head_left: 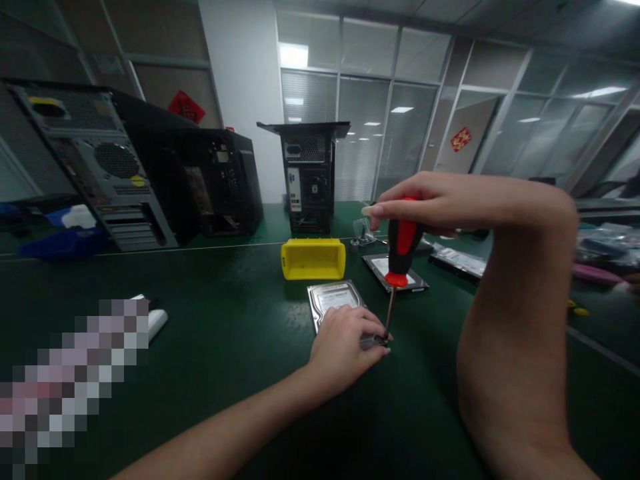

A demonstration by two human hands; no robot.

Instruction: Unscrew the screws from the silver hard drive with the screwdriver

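Note:
On the green table lies a silver hard drive (327,297) with a white label. My left hand (345,337) rests over its near end, its fingers closed around the drive's near right corner and hiding much of it. My right hand (417,203) is wrapped round the top of a red and black screwdriver (401,247), held nearly upright. The screwdriver's shaft runs down to the corner beside my left fingertips. Whether its tip sits in a screw is too small to tell. A second hard drive (373,263) lies just behind the screwdriver.
An open yellow bin (313,260) stands behind the drives. Computer cases (307,177) line the back, with larger ones (120,160) at the left. Another drive (457,260) and bagged parts (610,243) lie right. A pixelated object (85,370) lies left.

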